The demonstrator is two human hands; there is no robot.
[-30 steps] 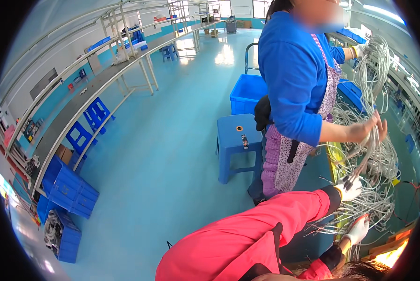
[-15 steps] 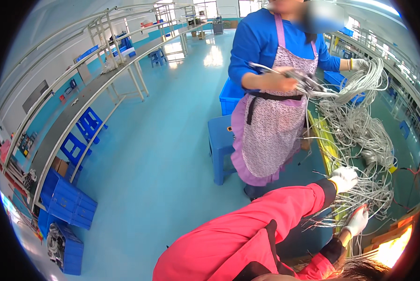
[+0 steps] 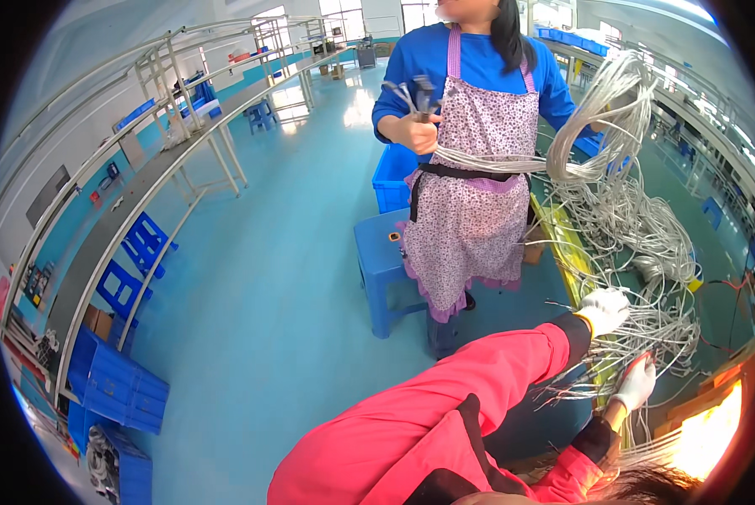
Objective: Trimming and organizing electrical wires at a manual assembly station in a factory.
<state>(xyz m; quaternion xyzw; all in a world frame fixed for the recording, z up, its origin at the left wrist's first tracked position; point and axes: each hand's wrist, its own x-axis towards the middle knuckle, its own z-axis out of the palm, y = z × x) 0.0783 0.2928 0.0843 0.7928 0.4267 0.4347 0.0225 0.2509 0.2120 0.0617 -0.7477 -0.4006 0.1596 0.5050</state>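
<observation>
My left hand (image 3: 605, 311), in a white glove, is closed over thin grey-white cables (image 3: 659, 324); its fingertips are hidden among them. Below it, my right hand (image 3: 637, 383), in a white glove with orange-red at the fingers, grips the near side of the same tangle, though the cables partly hide its grip. Loose cable ends (image 3: 567, 390) fan out to the left beneath my hands, over a yellow table edge (image 3: 569, 244). Across from me, a co-worker in a flowered apron (image 3: 470, 219) holds a cable coil (image 3: 605, 118), its dark-tipped ends in the other hand (image 3: 415, 133).
A larger cable heap (image 3: 647, 223) lies along the table beyond my hands. Beside the co-worker stand a blue stool (image 3: 381, 252) and a blue bin (image 3: 392, 181). A long workbench (image 3: 116, 227) runs along the left, with blue crates (image 3: 116, 379) at its near end. Bright light glows at an orange-brown edge (image 3: 714, 404).
The co-worker has straightened and turned toward me, raising the cable ends and drawing them away from the coil. My hands stay at the same cables; the view has shifted slightly right.
</observation>
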